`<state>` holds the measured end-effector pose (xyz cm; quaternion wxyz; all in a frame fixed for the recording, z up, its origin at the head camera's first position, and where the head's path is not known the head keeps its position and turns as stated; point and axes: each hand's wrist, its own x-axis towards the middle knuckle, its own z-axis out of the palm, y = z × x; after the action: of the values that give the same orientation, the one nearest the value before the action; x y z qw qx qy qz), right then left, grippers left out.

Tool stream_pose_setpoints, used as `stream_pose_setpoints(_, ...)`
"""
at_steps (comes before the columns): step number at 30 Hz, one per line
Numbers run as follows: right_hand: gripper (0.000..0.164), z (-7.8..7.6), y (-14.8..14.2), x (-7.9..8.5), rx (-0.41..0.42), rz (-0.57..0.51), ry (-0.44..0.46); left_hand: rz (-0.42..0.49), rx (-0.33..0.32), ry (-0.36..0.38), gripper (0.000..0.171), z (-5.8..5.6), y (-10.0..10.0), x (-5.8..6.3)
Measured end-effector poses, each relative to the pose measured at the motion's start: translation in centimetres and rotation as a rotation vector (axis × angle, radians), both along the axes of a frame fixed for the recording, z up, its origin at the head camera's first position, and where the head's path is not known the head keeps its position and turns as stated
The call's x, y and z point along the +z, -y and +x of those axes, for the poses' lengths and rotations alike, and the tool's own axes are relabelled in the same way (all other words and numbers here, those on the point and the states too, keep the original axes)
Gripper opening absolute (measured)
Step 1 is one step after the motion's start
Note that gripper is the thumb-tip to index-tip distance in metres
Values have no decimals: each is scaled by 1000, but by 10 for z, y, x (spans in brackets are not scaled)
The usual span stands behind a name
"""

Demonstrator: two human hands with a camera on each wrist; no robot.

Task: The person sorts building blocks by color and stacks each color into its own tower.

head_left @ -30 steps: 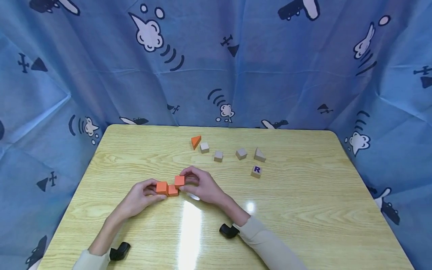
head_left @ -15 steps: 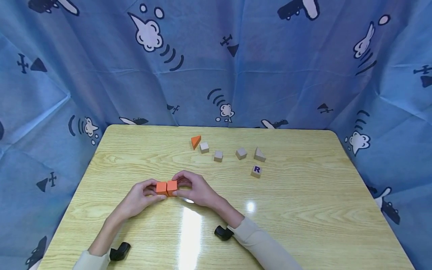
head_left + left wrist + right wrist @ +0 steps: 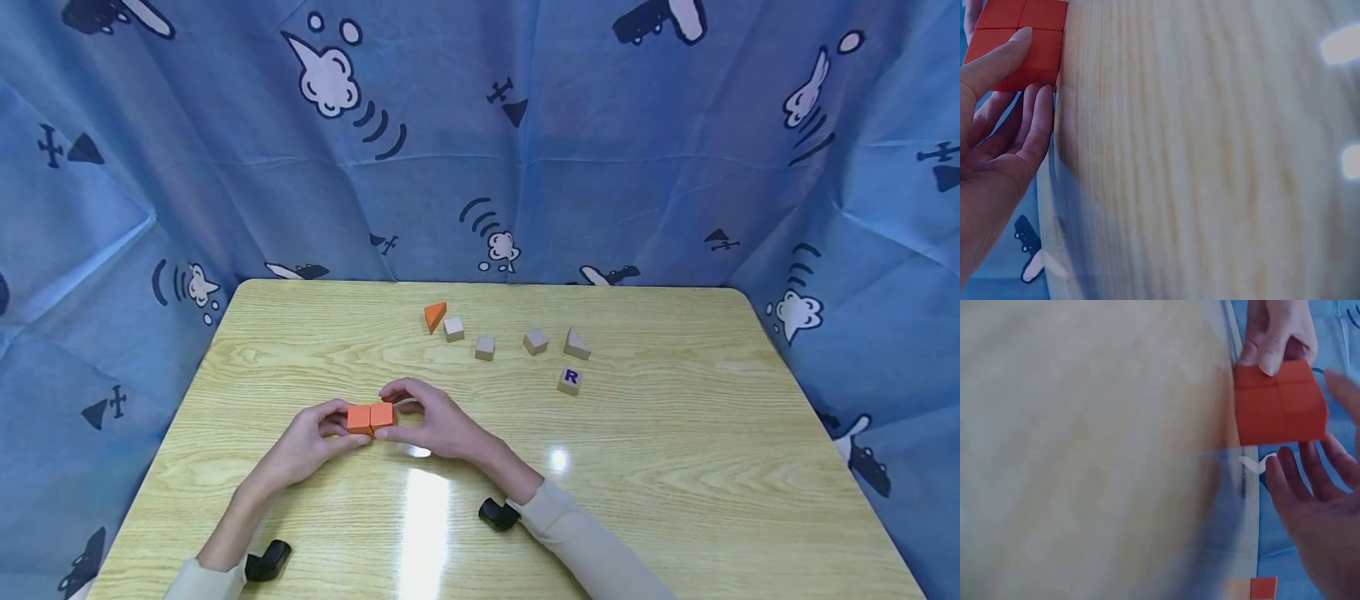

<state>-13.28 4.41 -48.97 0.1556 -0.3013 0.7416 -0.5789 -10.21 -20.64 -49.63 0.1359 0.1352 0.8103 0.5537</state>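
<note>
Several orange cubes [image 3: 359, 417] stand as a block two wide and two high on the table, their seams showing in the left wrist view. My left hand [image 3: 311, 442] grips the left side of this block, its thumb [image 3: 1020, 34] pressed on the near face at the seam between upper and lower cubes. Beside the right column is my right hand [image 3: 435, 421], its fingers [image 3: 1316, 472] spread and clear of the upper right cube [image 3: 382, 414] in the right wrist view. Between thumb and fingers of that hand there is a gap around the cubes' right side.
Farther back on the table [image 3: 675, 417] lie an orange triangular block [image 3: 435, 316], several plain wooden cubes [image 3: 484, 348] and a wooden triangular block [image 3: 576, 343]. A cube marked with an R [image 3: 570, 381] sits right of them. A blue patterned curtain [image 3: 420, 167] surrounds the table.
My right hand has brought an orange cube left and down onto the lower right cube, beside the upper left one, and has loosened its fingers from it. My left hand has stayed put.
</note>
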Motion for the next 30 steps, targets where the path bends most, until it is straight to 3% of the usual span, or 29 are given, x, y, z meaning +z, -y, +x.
stream_pose_setpoints(5,45,-13,-3,7,-15,9,-51,2,11,7,33,0,1,-1)
stream_pose_setpoints(17,26,-55,-5,20,-200,103,-196,-1,20,20,36,0,0,1)
stream_pose_setpoints(30,26,-95,-3,25,-349,243,-285,-2,35,49,39,1,0,2)
